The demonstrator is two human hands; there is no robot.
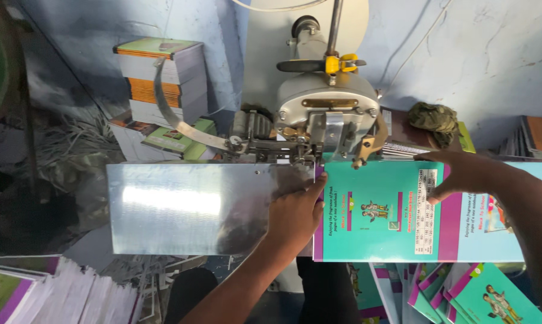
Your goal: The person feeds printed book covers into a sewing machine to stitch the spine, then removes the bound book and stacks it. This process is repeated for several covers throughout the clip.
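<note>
The left hand (295,216) lies flat, its grip spread apart, on the left edge of a teal notebook cover (379,210) lying on the metal plate (187,207) under the stitching machine head (325,114). The right hand (463,174) presses open fingers on the cover's upper right. More teal notebooks (463,294) lie below; stacked books (163,78) stand behind.

A teal booklet (379,210) lies open on the metal plate (187,207), its top edge under the stitching machine (325,114). The left hand (295,216) presses the booklet's left edge; the right hand (463,174) rests flat near its top right. More booklets (463,294) lie below the plate's right end.
</note>
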